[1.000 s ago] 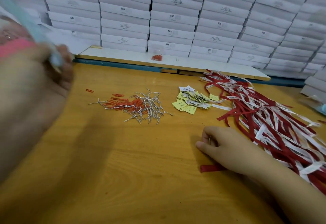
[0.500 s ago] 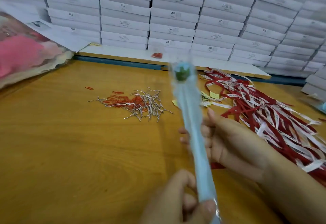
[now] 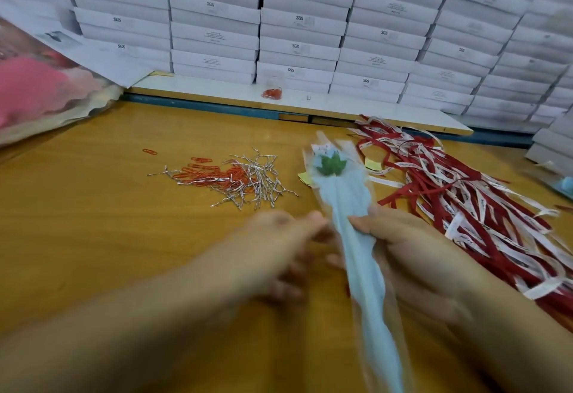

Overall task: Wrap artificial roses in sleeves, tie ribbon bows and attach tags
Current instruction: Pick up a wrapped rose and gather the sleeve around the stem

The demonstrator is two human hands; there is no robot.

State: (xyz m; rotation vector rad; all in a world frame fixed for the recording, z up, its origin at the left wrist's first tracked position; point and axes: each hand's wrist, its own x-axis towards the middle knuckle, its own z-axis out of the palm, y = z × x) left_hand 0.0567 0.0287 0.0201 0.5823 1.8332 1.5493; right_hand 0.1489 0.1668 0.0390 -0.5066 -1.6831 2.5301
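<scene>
Inventory, your station:

- Wrapped rose [image 3: 347, 194]: pale-blue sleeve, green leaf at far end, pointing away from you. Centre-right over the desk [image 3: 93, 222], far end hiding part of the yellow tags [image 3: 373, 164].
- Right grip [image 3: 412, 256]: closed round the wrapped rose approx. mid-length, thumb on top, fingers curled under.
- Left grip [image 3: 279, 244]: motion-blurred, fingertips just beside sleeve's left edge. Can't tell if it has hold or how far open.
- Red paper clips [image 3: 214, 174] and silver twist ties [image 3: 260, 182]: mixed pile, left of rose.
- Red/white ribbons [image 3: 465, 200]: big heap, right of rose.
- White boxes [image 3: 297, 20]: stacked along back.
- Pink bundle [image 3: 37, 92]: far left.
</scene>
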